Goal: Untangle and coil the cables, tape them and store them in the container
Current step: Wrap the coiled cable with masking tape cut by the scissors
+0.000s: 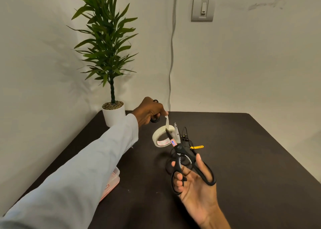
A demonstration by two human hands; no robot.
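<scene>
Lower left, container (113, 182) lay mostly hidden under the sleeve (83, 168); right hand (192, 180) gripped open scissors (180, 152) astride the tape roll (162, 136) at centre; left hand (149, 113) pinched the tape end and a half-hidden coiled cable (155, 119).

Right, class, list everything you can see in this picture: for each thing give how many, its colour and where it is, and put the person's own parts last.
tape roll: one, cream, hanging over mid table by its pulled strip
scissors: one, black handles, blades open round the strip
coiled cable: one, black, in the left hand
loose cable: one, black, on the table behind the scissors
cable tie: one, yellow, right of the tape
container: one, clear with red trim, left table edge, partly hidden
potted plant: one, green, white pot, far left corner
table: one, dark brown
wall switch: one, grey
wall cable: one, grey
left hand: pinches the strip, white sleeve
right hand: fingers through the scissor handles
</scene>
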